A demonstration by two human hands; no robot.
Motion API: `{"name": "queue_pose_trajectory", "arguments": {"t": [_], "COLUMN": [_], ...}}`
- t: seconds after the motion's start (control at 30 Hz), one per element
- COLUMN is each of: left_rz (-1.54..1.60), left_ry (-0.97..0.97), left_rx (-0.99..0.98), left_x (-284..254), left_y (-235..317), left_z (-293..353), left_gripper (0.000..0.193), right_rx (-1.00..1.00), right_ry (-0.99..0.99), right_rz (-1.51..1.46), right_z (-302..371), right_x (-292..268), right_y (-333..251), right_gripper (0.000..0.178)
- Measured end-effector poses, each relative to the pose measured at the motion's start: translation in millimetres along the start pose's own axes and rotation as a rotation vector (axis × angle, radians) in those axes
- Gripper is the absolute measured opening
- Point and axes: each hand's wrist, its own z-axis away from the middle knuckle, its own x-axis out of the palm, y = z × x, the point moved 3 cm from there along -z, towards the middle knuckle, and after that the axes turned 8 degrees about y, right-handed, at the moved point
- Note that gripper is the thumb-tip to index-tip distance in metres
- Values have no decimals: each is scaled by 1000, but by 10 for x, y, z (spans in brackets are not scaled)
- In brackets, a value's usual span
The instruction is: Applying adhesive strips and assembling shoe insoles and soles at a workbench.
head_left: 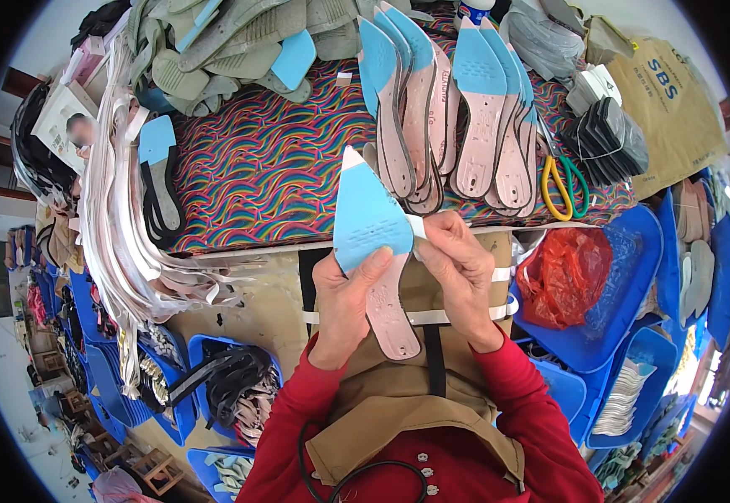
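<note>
My left hand (341, 295) holds a shoe insole board (367, 216), blue at the pointed toe and pink toward the heel. The thumb presses on its face, and the toe points away from me. At the insole's right edge, my right hand (459, 267) pinches a white strip (416, 226) between thumb and fingertips. How far the strip runs behind the insole is hidden. Beyond my hands, stacks of similar pink and blue insoles (477, 142) lie on the patterned cloth (264, 168).
Scissors (559, 189) with yellow and green handles lie right of the stacks. Long white strips (109, 184) hang over the table's left side. Grey soles (222, 50) are heaped at the back. Blue bins flank me; the right one (633, 277) holds a red plastic bag (564, 277).
</note>
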Motion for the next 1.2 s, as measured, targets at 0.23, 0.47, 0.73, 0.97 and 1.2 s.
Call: {"name": "queue_pose_trajectory", "arguments": {"t": [0.23,0.47,0.73,0.97,1.2], "left_rz": [-25,-100,-163,15,68], "left_ry": [-90,-126,-32,-11,-119], "left_rx": [-18,31,184,77,36], "left_x": [54,116,108,198,296], "left_y": [5,-22,61,27,49], "left_z": [56,62,-71,-100,-130], "left_gripper": [18,16,13,18,21], "right_rx": [380,50,44,-359,-210], "right_ry": [-158,-243,-71,-92,-251], "right_rz": [-260,95,254,597,488], "right_z": [-209,-192,46,257,262], "right_x": [-173,-99,59,94,-21], "right_y": [-65,-67,-151,-32,-88], "right_gripper": [11,10,18,28,32]}}
